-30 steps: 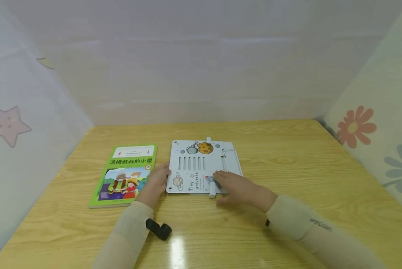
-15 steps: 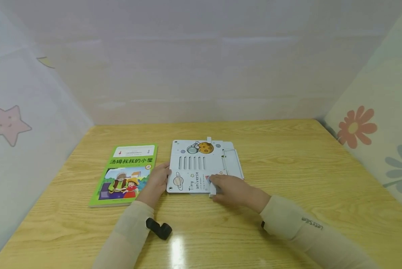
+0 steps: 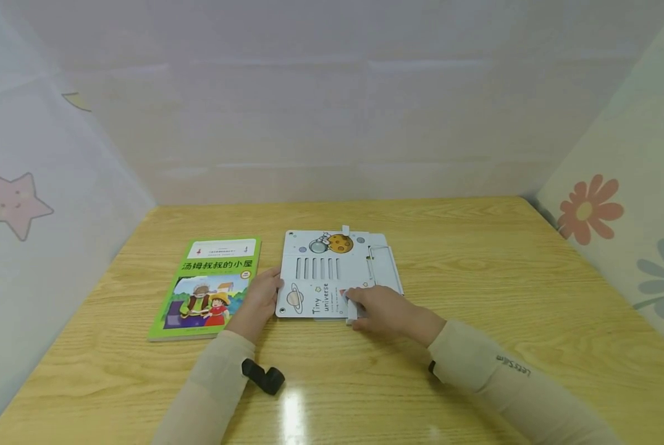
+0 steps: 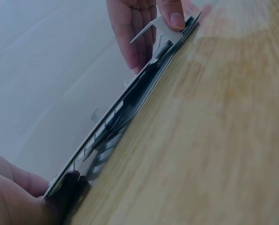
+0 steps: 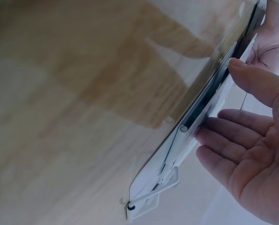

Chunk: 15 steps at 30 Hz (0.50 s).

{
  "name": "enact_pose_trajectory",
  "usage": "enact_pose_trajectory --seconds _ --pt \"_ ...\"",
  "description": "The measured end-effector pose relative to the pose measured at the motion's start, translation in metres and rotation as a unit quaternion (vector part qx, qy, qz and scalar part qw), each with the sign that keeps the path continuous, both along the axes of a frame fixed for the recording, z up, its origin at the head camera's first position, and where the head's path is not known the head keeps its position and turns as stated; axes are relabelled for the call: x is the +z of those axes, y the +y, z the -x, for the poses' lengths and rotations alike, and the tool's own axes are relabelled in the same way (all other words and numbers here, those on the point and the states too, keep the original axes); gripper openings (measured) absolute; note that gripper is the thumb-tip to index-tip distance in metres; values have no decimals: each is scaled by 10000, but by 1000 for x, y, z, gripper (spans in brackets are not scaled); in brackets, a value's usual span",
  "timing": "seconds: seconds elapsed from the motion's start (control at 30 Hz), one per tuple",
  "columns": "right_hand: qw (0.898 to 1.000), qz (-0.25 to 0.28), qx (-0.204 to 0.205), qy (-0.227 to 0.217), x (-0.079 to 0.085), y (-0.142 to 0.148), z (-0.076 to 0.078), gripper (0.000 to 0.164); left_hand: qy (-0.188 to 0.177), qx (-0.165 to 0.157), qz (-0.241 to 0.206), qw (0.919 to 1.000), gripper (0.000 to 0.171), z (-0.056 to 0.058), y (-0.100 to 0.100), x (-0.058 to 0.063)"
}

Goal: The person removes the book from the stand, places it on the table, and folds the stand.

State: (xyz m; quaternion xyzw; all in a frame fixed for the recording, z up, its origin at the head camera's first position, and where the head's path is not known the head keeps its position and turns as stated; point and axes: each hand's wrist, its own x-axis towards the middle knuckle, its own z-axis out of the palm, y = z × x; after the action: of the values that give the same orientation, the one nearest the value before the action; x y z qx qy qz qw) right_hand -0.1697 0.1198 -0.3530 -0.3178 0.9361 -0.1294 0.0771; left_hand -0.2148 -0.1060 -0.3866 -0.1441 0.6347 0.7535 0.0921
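A white folding book stand (image 3: 309, 287) with astronaut and planet drawings and the words "Tiny universe" lies folded on the table. My left hand (image 3: 261, 300) grips its left edge; in the left wrist view, the thumb and fingers hold the edge from both sides. At the near edge, my right hand (image 3: 384, 311) pinches the stand beside the white page clip (image 3: 351, 311), thumb against the front side and fingers over the top. Another page clip (image 3: 345, 230) sticks out at the far edge. The wire support (image 5: 165, 185) lies toward the stand's right end.
A green picture book (image 3: 206, 290) lies flat left of the stand, close by the left forearm. Beneath everything is a wood-grain table (image 3: 476, 259), with pale printed cloth (image 3: 332, 123) hanging behind and at both sides.
My right hand has moved slightly left and closed in on the near page clip, now partly covering it. The left hand and the stand have stayed in place.
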Motion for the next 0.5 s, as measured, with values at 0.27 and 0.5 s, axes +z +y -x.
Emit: enact_pose_trajectory --seconds 0.27,0.5 --pt "9999 -14 -39 102 2 -1 0 43 -77 25 -43 10000 45 0 0 1" --pt "9999 -44 -78 69 3 -2 0 42 -102 47 -27 9999 46 -1 0 2"
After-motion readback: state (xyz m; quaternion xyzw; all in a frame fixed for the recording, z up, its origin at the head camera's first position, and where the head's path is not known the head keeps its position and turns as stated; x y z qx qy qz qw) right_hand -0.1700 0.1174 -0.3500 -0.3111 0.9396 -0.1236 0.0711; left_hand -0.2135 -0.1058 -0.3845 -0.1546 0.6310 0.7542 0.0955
